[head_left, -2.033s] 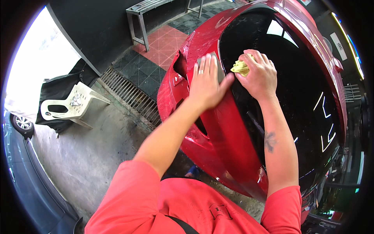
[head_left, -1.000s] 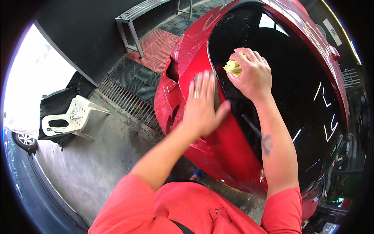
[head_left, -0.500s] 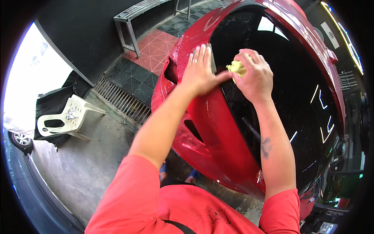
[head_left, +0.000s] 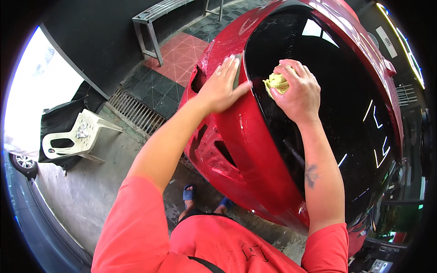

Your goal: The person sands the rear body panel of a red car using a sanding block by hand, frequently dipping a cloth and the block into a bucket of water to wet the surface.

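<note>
Left hand (head_left: 221,86) laid flat, fingers spread and fully open, palm down on the red body panel (head_left: 246,150) of a car (head_left: 227,164), right at the edge where red paint meets the dark rear window (head_left: 337,104); nothing gripped, only pressing on the metal, fingertips touching the window's border. Right hand (head_left: 297,90) curled closed around a crumpled yellow cloth (head_left: 276,82), bunched tight under fingers and thumb, with a wad poking out on the side toward the left hand. Cloth pressed against the black glass near its upper left edge, just beside the left hand's fingertips but apart from them. Both forearms stretched up from the lower edge, red short sleeves (head_left: 136,218) at the shoulders, a small dark tattoo (head_left: 311,174) on the right forearm. Glass glossy, with white streaks of light reflected toward the right. Below the car's rear, two feet in blue sandals (head_left: 189,194) on wet grey concrete (head_left: 91,191). Off to the left, well apart from the car, a white plastic chair (head_left: 75,139) tipped back against something covered in black. Beyond it a metal drain grate (head_left: 134,111), dark and red floor tiles (head_left: 175,57), and a grey metal bench (head_left: 152,18) against a dark wall
</note>
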A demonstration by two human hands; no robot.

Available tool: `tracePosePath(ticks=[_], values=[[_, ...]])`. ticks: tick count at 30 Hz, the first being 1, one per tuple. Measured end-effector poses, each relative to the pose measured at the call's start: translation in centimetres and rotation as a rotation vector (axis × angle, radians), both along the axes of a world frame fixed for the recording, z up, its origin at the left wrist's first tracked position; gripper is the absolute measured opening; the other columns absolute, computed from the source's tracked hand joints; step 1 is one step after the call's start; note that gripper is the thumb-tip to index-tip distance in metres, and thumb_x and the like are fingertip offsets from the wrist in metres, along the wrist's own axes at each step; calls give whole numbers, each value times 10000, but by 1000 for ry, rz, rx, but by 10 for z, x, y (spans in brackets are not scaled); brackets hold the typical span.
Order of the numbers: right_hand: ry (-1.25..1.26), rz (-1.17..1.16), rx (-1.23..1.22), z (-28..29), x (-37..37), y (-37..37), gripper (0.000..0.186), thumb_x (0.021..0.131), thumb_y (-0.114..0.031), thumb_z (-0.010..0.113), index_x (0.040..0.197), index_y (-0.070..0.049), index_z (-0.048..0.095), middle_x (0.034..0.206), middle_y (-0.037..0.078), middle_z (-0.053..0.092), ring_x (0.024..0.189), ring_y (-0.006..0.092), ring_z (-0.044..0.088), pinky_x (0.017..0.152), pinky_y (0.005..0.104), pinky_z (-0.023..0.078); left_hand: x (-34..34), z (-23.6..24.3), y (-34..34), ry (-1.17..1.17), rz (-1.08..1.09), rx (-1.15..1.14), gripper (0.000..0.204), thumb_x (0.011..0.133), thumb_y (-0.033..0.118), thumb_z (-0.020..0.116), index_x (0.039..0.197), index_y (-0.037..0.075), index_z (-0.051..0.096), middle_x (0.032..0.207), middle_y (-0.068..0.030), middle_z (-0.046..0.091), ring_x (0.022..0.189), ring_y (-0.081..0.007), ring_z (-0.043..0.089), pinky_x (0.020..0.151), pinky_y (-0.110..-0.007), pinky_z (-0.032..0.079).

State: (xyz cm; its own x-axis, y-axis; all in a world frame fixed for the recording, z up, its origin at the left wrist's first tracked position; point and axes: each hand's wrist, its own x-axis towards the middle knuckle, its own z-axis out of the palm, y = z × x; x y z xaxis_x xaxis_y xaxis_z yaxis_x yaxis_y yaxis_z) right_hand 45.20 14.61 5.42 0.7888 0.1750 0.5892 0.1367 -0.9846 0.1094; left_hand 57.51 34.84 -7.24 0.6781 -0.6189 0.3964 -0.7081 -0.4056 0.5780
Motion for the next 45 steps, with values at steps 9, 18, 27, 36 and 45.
tracePosePath(ticks=[9,18,27,36,45], values=[[-29,50,8,0,8,9,363,752,-209,922,1083,-174,776,1294,1,737,1129,271,730,969,454,592,16,19,-22,-28,104,-22,1028,1113,679,480,1723,-112,236,1817,-347,177,1725,-420,133,1406,-466,136],[-23,44,-1,0,4,2,366,791,-204,908,1129,-171,774,1281,4,741,1140,274,733,983,460,590,-142,-20,19,-150,259,34,1052,1071,639,586,1670,-172,286,1758,-372,310,1668,-517,259,1377,-591,169],[-12,14,-6,-5,1,-6,325,826,-207,903,1117,-175,764,1264,-21,744,1134,262,741,983,443,597,-252,-33,6,105,247,-28,1077,1080,604,595,1679,-203,207,1755,-457,188,1682,-572,152,1357,-660,140],[-38,54,-2,-5,2,-7,329,833,-210,903,1128,-171,764,1224,-21,749,1091,261,748,969,444,604,-267,-30,-8,78,372,-192,964,1087,531,620,1627,-214,334,1695,-469,318,1636,-605,244,1363,-613,210],[-21,38,0,-2,3,1,328,831,-213,904,1123,-175,759,1243,-17,753,1131,265,752,974,437,614,-194,-39,-10,-92,477,-221,774,1119,333,588,1614,-216,359,1685,-464,338,1627,-589,281,1354,-609,244]])
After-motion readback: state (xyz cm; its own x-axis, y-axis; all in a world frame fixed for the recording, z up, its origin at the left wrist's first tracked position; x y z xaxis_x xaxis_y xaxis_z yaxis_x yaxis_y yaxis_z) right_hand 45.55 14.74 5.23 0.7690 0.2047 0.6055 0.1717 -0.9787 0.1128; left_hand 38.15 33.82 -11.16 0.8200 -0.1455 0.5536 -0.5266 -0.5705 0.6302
